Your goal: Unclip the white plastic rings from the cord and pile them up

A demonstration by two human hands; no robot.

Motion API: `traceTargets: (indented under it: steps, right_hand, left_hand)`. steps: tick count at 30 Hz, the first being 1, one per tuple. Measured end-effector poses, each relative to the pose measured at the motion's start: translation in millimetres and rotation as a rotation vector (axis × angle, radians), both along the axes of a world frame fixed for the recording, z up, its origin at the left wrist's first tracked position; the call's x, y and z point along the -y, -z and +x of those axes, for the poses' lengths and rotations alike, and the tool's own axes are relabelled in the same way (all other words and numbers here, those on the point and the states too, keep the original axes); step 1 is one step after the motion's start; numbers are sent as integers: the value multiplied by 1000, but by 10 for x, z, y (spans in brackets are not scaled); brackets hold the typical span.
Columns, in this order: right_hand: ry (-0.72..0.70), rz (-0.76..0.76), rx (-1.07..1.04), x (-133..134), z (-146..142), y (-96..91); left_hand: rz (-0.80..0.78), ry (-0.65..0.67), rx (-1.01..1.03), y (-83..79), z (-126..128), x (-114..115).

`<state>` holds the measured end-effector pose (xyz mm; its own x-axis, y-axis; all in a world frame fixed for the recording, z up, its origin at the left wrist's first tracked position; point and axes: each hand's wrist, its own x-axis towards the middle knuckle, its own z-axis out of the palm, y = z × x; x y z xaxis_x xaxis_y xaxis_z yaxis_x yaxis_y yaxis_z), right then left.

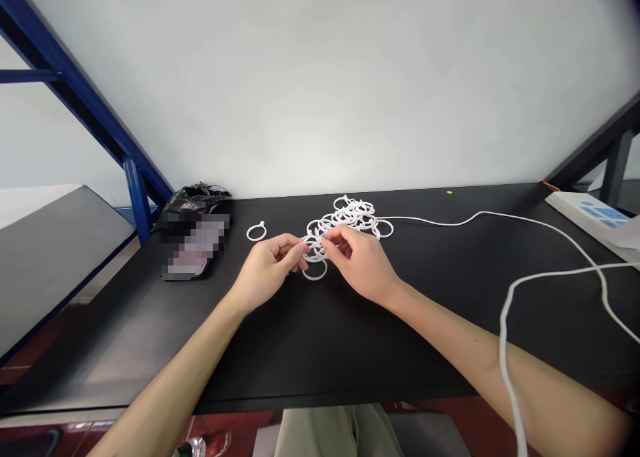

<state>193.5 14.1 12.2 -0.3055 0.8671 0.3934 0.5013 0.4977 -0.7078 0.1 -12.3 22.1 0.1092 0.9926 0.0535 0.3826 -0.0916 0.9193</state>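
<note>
A heap of several white plastic rings [353, 218] lies on the black table [310, 337] near its back edge. My left hand [267, 267] and my right hand [363, 260] meet at the near side of the heap. Both pinch white rings [315, 249] between thumb and fingertips. One ring [315, 271] hangs just below the fingers, touching the table. A single white ring [257, 231] lies apart to the left of the heap.
A phone [193, 250] and a crumpled black bag [193, 200] sit at the left. A white cable [505, 297] runs across the right side and over my right forearm. A white power strip [593, 217] lies far right. A blue frame [100, 120] stands at left.
</note>
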Motion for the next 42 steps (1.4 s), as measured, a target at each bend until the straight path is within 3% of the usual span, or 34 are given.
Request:
traceTargets:
  steps: [6,12,15,34,42]
  right_hand:
    - [-23,-117,-29,25,-13,-24]
    - [-94,-190,-82,58,-37,-28]
    - [-106,-182,-75,78,-52,-23]
    - [-157,-71,3,93,-58,-20]
    - [-130,-36,-70,85,-36,-25]
  left_hand:
    - [30,-41,-55,14,-9,-11]
    - [426,-151,-337,110,8,-19]
    - [525,-138,-384,120,31,-5]
    - [458,-126,-320,39,60,53]
    - [472,-87,-313,48,36,48]
